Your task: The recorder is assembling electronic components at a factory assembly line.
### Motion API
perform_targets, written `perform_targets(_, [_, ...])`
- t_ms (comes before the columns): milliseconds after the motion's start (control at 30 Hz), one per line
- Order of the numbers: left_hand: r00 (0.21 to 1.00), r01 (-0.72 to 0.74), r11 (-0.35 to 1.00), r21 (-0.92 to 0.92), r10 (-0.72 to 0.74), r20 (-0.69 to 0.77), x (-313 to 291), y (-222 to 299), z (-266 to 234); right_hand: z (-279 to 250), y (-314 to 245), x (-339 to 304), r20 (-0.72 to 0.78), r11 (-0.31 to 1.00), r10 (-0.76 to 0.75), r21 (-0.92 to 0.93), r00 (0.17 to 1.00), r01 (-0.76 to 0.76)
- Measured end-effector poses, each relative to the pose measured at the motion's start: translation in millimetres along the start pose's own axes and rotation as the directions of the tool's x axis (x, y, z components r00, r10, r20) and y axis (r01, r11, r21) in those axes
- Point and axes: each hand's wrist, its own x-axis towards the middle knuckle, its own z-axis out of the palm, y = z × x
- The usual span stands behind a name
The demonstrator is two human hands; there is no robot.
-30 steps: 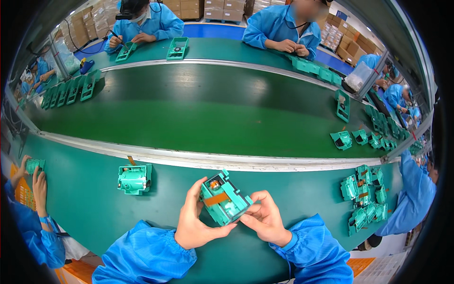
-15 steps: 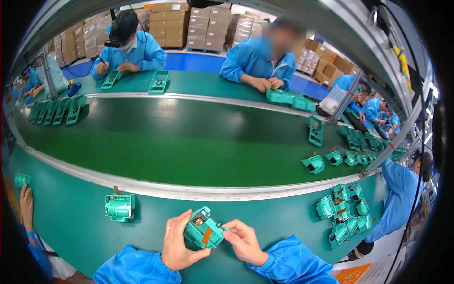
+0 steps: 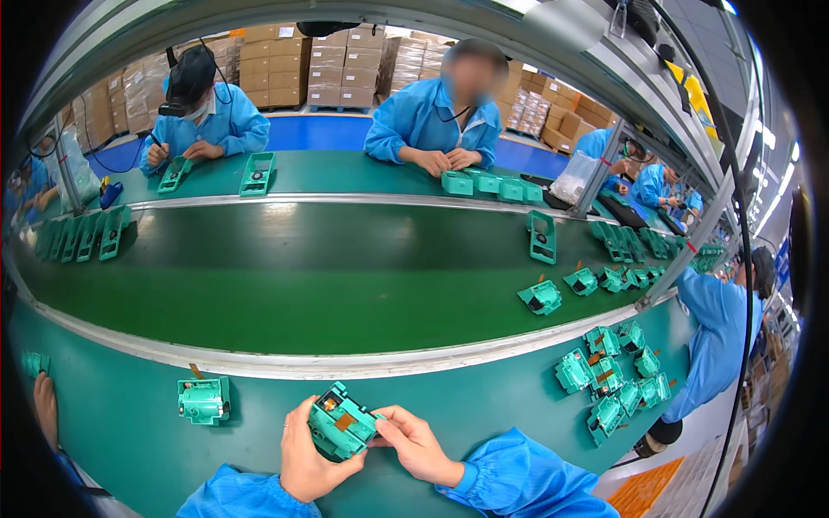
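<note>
Above the near bench (image 3: 129,414), one green housing (image 3: 343,419), held.
The left hand (image 3: 304,455) cups its left side; the right hand (image 3: 421,445) grips its right edge. One similar unit (image 3: 205,401) sits left, a cluster (image 3: 573,371) of at least eight right; directly across, far side, two people (image 3: 432,129) in blue.

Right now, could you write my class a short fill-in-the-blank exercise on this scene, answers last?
The left hand and right hand hold a plastic housing coloured ____.
The sleeves behind these hands are coloured ____.
The lone housing on the tabletop lies to the ____ of the held one.
Missing words: green; blue; left.
</note>
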Motion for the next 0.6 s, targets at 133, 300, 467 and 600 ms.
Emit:
perform_targets(133, [0.999, -0.046, 0.995, 0.089, 0.047, -0.012, 3, 6, -2, 0, -2, 0, 0.006, 1.0, 0.03, -0.007, 1.0, -0.03])
perform_targets(300, [0.999, -0.052, 0.992, 0.111, 0.05, 0.017, 5, 10, -5, -1, -3, 1, 0.013, 0.999, 0.04, -0.027, 0.999, -0.04])
perform_targets(467, [0.999, -0.047, 0.988, 0.149, 0.046, 0.013, 5, 5, -4, 0, 1, 5, 0.015, 0.997, 0.077, -0.023, 0.997, -0.077])
perform_targets(600, [0.996, -0.084, 0.984, 0.155, 0.087, -0.014, 1, 4, -1, 1, -1, 0, -0.002, 0.997, 0.045, -0.064, 0.999, -0.045])
